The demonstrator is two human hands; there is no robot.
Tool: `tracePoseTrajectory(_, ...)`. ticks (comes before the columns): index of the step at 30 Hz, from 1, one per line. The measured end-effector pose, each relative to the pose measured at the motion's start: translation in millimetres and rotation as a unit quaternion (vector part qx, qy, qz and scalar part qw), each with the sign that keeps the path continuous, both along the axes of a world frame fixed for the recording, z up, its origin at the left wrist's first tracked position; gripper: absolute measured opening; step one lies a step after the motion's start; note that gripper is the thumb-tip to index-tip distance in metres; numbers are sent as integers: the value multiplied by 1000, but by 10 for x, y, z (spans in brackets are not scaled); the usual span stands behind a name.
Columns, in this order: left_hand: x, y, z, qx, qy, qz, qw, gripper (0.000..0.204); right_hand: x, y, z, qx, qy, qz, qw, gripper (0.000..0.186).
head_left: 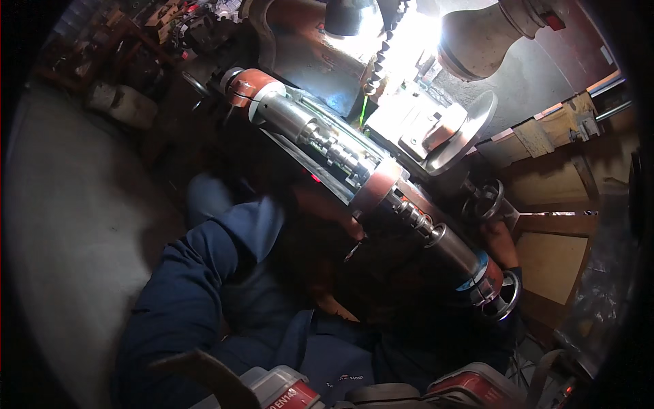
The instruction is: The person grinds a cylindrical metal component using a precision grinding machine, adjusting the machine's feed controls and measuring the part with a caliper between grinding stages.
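Observation:
A camshaft (340, 155) lies along a long machine bed, running through a reddish-brown ring support (377, 185) near its middle. Metal chucks (289, 117) grip it at either end. Below the ring, my left hand (335, 210) is closed at a small metal lever (353, 250); shadow covers most of its fingers. On the far side of the bed, at the right, my right hand (497, 238) reaches up to the rim of a handwheel (485, 200). Its fingers are hidden there, so their grip cannot be made out.
A bright lamp (351, 17) and a segmented hose (380, 60) hang above the bed, with green fluid beneath. Behind stands a large disc wheel (470, 133). A second handwheel (507, 298) sits at the near right end. Wooden panels (555, 266) line the right; grey floor (75, 238) lies left.

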State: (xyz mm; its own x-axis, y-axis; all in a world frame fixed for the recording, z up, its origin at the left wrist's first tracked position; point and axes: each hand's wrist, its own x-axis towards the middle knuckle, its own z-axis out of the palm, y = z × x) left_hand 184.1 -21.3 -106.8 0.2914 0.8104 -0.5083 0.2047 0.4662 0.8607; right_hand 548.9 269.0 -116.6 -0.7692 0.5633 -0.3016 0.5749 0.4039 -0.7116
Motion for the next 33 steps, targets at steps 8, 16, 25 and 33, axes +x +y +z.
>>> tracePoseTrajectory(8,-7,-8,3,52,-6,4,999,69,-171,-69,-84,22,48,-48,997,21)
tracePoseTrajectory(16,30,36,605,58,131,-32,989,52,-175,50,-189,34,48,-50,997,21)
tracePoseTrajectory(25,11,-13,371,54,98,-10,994,66,-229,467,-394,54,52,-42,996,21)
tracePoseTrajectory(33,-6,-5,275,-37,23,-32,999,67,-285,970,-394,50,79,-33,995,21)
